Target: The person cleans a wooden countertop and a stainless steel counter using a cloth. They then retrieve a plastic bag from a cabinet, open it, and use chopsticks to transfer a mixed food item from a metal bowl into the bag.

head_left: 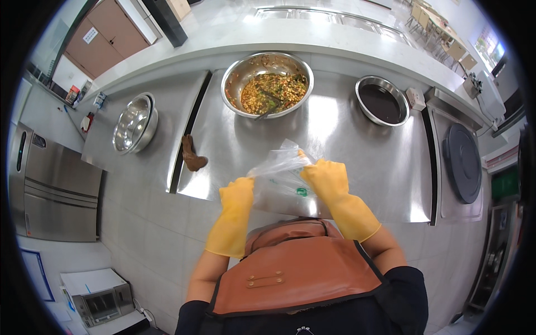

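Note:
A clear plastic bag (pixel 276 167) with green print is stretched between my hands, above the front part of the steel table (pixel 351 150). My left hand (pixel 237 194), in a yellow rubber glove, grips the bag's left edge. The bag's upper right side is pinched in my right hand (pixel 327 178), gloved the same way. Beyond the bag stands a large steel bowl (pixel 234 98) of chopped, mixed food (pixel 289 86). A dark utensil (pixel 270 100) rests in that food. What the bag holds, if anything, I cannot tell.
A steel bowl of dark liquid (pixel 380 104) stands at the right, beside a white socket block (pixel 415 99). Nested steel bowls (pixel 135 123) sit at the left. A crumpled brown cloth (pixel 191 155) lies by the dark table gap. Far right is a round dark lid (pixel 462 163).

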`<state>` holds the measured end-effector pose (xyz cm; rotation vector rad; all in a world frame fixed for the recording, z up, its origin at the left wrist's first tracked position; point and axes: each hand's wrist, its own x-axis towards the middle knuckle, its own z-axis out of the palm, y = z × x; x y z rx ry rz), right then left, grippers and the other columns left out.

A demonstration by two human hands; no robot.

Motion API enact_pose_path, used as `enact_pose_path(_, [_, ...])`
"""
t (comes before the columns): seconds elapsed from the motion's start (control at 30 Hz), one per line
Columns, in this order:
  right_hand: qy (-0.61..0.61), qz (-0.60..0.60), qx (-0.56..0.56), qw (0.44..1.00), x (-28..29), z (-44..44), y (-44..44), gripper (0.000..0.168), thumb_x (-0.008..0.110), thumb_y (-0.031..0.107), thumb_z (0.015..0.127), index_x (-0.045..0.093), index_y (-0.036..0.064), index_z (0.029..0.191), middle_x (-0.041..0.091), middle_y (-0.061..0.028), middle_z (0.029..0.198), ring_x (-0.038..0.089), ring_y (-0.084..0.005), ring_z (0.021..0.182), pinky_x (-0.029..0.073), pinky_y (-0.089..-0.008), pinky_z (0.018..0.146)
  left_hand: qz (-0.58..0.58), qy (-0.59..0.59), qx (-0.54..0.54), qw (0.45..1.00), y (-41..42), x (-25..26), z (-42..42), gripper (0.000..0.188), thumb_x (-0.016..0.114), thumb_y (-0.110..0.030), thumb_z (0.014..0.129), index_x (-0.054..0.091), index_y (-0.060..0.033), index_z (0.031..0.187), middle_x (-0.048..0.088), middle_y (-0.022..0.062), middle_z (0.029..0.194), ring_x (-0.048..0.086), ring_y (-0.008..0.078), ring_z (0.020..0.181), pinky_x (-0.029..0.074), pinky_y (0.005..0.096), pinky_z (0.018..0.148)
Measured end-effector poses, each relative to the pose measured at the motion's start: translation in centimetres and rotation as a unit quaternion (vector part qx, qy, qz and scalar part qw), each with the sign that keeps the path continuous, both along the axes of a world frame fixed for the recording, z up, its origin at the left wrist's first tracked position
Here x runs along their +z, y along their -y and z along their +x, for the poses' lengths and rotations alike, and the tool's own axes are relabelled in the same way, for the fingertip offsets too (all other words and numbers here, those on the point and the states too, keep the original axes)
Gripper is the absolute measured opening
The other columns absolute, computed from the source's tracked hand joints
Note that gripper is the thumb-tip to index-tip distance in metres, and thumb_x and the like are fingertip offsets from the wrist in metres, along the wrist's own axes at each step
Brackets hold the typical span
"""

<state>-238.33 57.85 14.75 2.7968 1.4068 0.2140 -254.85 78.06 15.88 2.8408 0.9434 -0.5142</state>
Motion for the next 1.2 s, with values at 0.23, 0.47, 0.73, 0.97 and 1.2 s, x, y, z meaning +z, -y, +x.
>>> enact_pose_path(0.23, [-0.059,0.052,-0.089,0.993,-2.0,1.4,1.3,0.022,0.072,0.036,0.087,0.074,0.015,0.093,0.071,-0.0079,0.079,0.071,-0.0285,0.079,0.054,-0.0436,0.063,-0.009,0.25,0.139,0.958,-3.0,-3.9,-2.5,0.034,0.056,-0.022,0.099,0.067,-0.0239,0.131,0.069,0.0126,0.121,0.069,0.0387,0.102,0.057,0.0499,0.082])
enact_pose_path(0.47, [-0.215,0.145,-0.066,0.964,-3.9,1.5,2.4,0.058,0.061,0.035,0.098,0.045,0.016,0.151,0.073,-0.0117,0.082,0.07,-0.036,0.091,0.055,-0.0495,0.067,-0.024,0.506,-0.018,0.862,-2.3,-4.5,-2.7,0.05,0.069,-0.021,0.093,0.061,-0.0123,0.142,0.055,0.0328,0.138,0.055,0.0515,0.126,0.046,0.0534,0.104])
enact_pose_path(0.73, [-0.291,0.25,-0.015,0.923,1.0,1.9,3.2,0.047,0.067,0.035,0.095,0.055,0.007,0.13,0.07,-0.0216,0.08,0.067,-0.0444,0.074,0.052,-0.0527,0.067,0.266,0.506,-0.149,0.807,6.7,5.8,-6.4,0.061,0.069,-0.03,0.098,0.047,-0.0066,0.149,0.045,0.0265,0.151,0.047,0.049,0.133,0.04,0.0557,0.109])
enact_pose_path(0.97, [-0.096,0.211,0.038,0.972,1.7,2.5,3.8,0.028,0.068,0.032,0.091,0.066,0.005,0.086,0.068,-0.0169,0.072,0.066,-0.04,0.066,0.051,-0.0494,0.061,0.141,0.816,-0.068,0.556,8.7,11.3,-7.2,0.093,0.075,-0.041,0.091,0.022,-0.0075,0.16,0.033,0.017,0.162,0.047,0.0328,0.127,0.041,0.0493,0.107])
enact_pose_path(1.2, [-0.031,0.244,-0.019,0.969,3.1,3.4,4.3,0.03,0.067,0.039,0.093,0.068,0.008,0.093,0.068,-0.01,0.069,0.067,-0.0344,0.063,0.049,-0.0463,0.059,0.037,0.619,-0.148,0.77,9.5,13.3,-7.8,0.066,0.075,-0.035,0.091,0.043,-0.0169,0.145,0.042,0.0169,0.153,0.05,0.0355,0.125,0.038,0.0572,0.109])
